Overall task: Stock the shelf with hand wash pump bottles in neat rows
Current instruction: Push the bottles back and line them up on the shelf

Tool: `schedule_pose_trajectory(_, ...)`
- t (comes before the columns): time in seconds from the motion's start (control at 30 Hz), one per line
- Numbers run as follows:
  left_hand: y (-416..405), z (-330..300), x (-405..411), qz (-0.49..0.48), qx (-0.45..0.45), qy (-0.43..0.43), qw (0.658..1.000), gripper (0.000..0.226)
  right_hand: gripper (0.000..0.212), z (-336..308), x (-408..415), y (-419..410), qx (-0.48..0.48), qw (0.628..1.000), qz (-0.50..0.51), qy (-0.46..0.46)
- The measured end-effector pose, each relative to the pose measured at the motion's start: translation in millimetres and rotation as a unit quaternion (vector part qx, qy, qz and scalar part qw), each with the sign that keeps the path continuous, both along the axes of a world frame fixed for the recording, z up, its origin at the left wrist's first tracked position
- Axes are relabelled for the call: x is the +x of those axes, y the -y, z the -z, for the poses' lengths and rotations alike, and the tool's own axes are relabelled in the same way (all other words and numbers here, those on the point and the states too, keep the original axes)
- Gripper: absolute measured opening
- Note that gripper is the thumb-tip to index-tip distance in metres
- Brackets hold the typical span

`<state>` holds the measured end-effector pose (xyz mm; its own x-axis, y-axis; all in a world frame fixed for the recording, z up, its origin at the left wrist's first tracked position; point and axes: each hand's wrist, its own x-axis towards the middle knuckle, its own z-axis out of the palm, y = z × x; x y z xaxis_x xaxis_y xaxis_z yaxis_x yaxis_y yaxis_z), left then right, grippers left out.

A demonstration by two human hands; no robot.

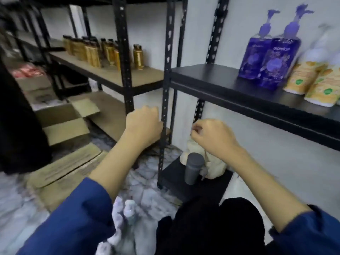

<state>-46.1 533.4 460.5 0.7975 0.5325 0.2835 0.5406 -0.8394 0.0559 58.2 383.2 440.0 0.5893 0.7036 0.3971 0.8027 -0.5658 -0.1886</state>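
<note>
Left hand hung in the air with fingers curled into a loose fist, back to the camera, holding nothing that could be seen. Just right of its knuckles stood a black upright of the shelving; touching or only near, could not tell.

Right hand was raised level with it, well apart, fingers bent inward with the tips drawn toward the thumb. Whether anything was pinched there could not be told; too blurred.

Up and right of the right fingers, on the black shelf, stood two purple bottles with pumps, touching side by side. Just right of those, two yellow bottles with paler tops, one in front of the other, smeared by motion.

Directly below the right fingers, on a low black shelf, sat a cream bag and, in front of it, a grey cup standing upright.

Up and left of the left fingers, on a brown shelf, stood a cluster of gold bottles with dark caps. Left of and below the left fingers lay cardboard boxes, one with flaps open, and flattened cardboard on the marbled floor.

Near the camera, between the blue sleeves, showed pale blurred bottles and a dark mass beside them.
</note>
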Motion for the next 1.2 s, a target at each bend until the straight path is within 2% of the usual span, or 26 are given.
schedule_pose_trajectory(0.2,-67,88,-78,-0.148,-0.084,-0.032,0.985,0.037,0.027,83,-36,-94,-0.088,0.985,-0.132,-0.063)
schedule_pose_trajectory(0.37,-90,194,-114,-0.241,-0.245,-0.082,0.935,0.032,0.026,176,-57,-159,-0.21,0.956,-0.174,-0.11)
schedule_pose_trajectory(0.5,-75,293,-123,-0.286,-0.389,-0.129,0.866,0.023,0.027,266,-60,-189,-0.341,0.91,-0.163,-0.173)
schedule_pose_trajectory(0.57,-60,341,-123,-0.294,-0.446,-0.138,0.834,0.031,0.026,310,-59,-192,-0.392,0.884,-0.158,-0.199)
schedule_pose_trajectory(0.63,-44,384,-123,-0.318,-0.508,-0.129,0.79,0.04,0.029,350,-57,-190,-0.424,0.861,-0.138,-0.243)
schedule_pose_trajectory(0.7,-30,418,-120,-0.365,-0.556,-0.082,0.742,0.039,0.034,389,-54,-187,-0.439,0.845,-0.114,-0.283)
schedule_pose_trajectory(0.77,-21,440,-116,-0.43,-0.568,-0.005,0.702,0.044,0.041,421,-51,-188,-0.438,0.838,-0.098,-0.311)
schedule_pose_trajectory(0.83,-12,462,-111,-0.492,-0.558,0.09,0.663,0.062,0.062,449,-47,-189,-0.431,0.828,-0.095,-0.346)
schedule_pose_trajectory(0.9,-7,477,-101,-0.533,-0.528,0.159,0.642,0.076,0.085,472,-43,-194,-0.407,0.817,-0.106,-0.394)
schedule_pose_trajectory(1.0,-1,496,-84,-0.585,-0.486,0.222,0.61,0.08,0.109,501,-37,-204,-0.322,0.803,-0.118,-0.487)
schedule_pose_trajectory(1.07,-3,504,-73,-0.634,-0.456,0.222,0.583,0.088,0.116,512,-34,-212,-0.263,0.784,-0.129,-0.547)
schedule_pose_trajectory(1.17,-6,523,-63,-0.666,-0.393,0.251,0.583,0.091,0.114,522,-32,-221,-0.249,0.771,-0.164,-0.563)
schedule_pose_trajectory(1.2,-8,529,-60,-0.674,-0.377,0.273,0.573,0.088,0.112,524,-31,-222,-0.25,0.771,-0.176,-0.558)
